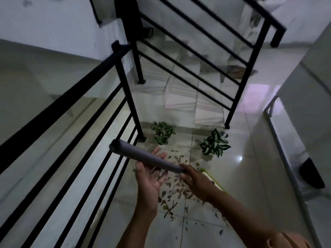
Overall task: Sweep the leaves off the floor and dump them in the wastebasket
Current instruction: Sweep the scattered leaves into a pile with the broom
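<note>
Head view: glossy white tiled floor (pixel 202 235) beside black stair railings (pixel 75 111) — dry leaves (pixel 176 187) lie scattered under the hands. The right hand (pixel 195 179) grips the grey broom handle (pixel 143 156); the left hand (pixel 149 179) is spread open beneath it (two potted plants (pixel 215 143) stand beyond).

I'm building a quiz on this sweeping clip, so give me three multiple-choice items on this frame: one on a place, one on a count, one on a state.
1. Where do the leaves lie?
A. on the stairs
B. on the floor tiles beneath the hands
C. in a bin

2. How many potted plants stand by the foot of the stairs?
A. one
B. two
C. four

3. How is the left hand?
A. open, fingers straight under the grey handle
B. clenched in a fist
C. out of view

Answers: 1 B, they lie scattered on the tiles; 2 B, one plant by the railing post, another to its right; 3 A, the palm and straight fingers show.
</note>
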Motion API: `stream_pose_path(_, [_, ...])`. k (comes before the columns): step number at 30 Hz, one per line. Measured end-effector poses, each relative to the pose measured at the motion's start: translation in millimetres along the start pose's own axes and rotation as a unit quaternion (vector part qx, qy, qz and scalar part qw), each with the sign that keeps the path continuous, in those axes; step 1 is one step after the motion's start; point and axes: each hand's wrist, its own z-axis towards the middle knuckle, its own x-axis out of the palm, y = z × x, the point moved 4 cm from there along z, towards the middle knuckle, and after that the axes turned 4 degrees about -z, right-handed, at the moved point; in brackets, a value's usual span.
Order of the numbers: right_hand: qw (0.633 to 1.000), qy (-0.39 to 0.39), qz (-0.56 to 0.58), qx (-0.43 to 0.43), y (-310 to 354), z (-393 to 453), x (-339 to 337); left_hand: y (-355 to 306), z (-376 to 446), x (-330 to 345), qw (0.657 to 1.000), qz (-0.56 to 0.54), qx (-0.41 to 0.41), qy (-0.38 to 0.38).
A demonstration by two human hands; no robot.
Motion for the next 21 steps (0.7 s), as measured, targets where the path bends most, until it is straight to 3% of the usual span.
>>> stream_pose_path(11, [0.968,-0.222,0.090,-0.074,-7.6,-70.3,-133.0,10.1,-3.1,157.6,0.975,0.118,0.028,0.186])
stream_pose_path(17, [0.955,-0.271,0.115,-0.043,-42.0,-96.0,-196.5,46.2,23.6,197.1,0.979,0.139,0.040,0.142])
stream_pose_path(21, [0.949,-0.287,0.116,-0.066,-59.4,-115.7,-231.7,108.3,24.3,221.4,0.948,0.269,0.010,0.168])
